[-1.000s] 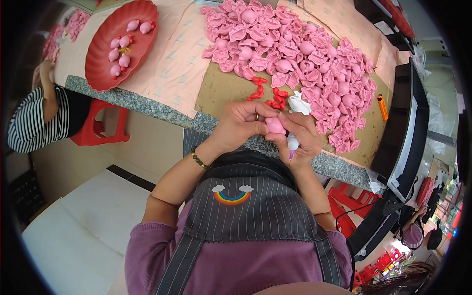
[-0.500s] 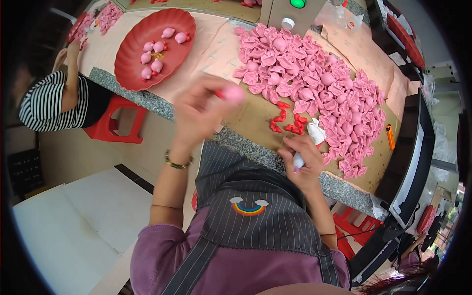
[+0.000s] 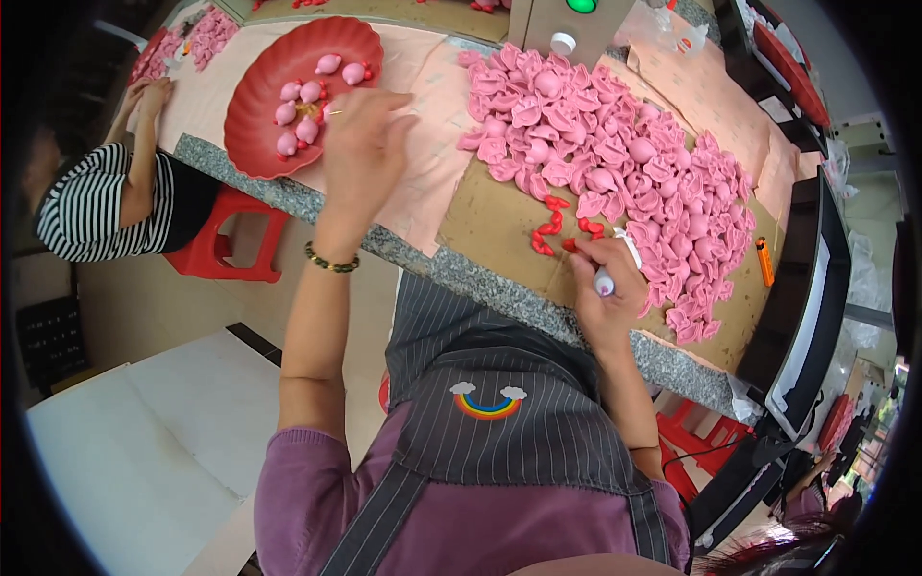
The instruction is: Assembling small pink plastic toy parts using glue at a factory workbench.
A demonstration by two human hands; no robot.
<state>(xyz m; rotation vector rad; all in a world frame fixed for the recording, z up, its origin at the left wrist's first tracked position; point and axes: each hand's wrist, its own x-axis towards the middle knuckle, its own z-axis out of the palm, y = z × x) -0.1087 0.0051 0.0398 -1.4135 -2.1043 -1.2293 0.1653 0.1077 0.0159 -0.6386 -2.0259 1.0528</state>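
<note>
My left hand [image 3: 365, 154], smeared by motion, is over the right edge of a red scalloped tray [image 3: 254, 125]. Its thumb and forefinger are spread apart, and a pink piece [image 3: 330, 108] peeks out beside its other fingers. Several round pink pieces with red bits [image 3: 307, 130] lie in the tray. My right hand [image 3: 612, 293] is closed on a white tube with a purple tip [image 3: 603, 282]; its fingertips touch or pinch a small red piece [image 3: 570, 245]. More small red pieces [image 3: 549, 226] lie on the brown board [image 3: 499, 226] just left of it.
A large heap of pink moulded pieces [image 3: 615, 158] covers the board's far right. A white wad [image 3: 629, 245] is behind my right hand. An orange lighter-like object [image 3: 764, 261] lies at the right. A person in a striped top [image 3: 96, 202] sits at the left near a red stool [image 3: 230, 235].
My left hand has moved left from the board to the tray with the pink-and-red piece, which now shows beside its fingers. My right hand has shifted slightly to the right and reached the red pieces.
</note>
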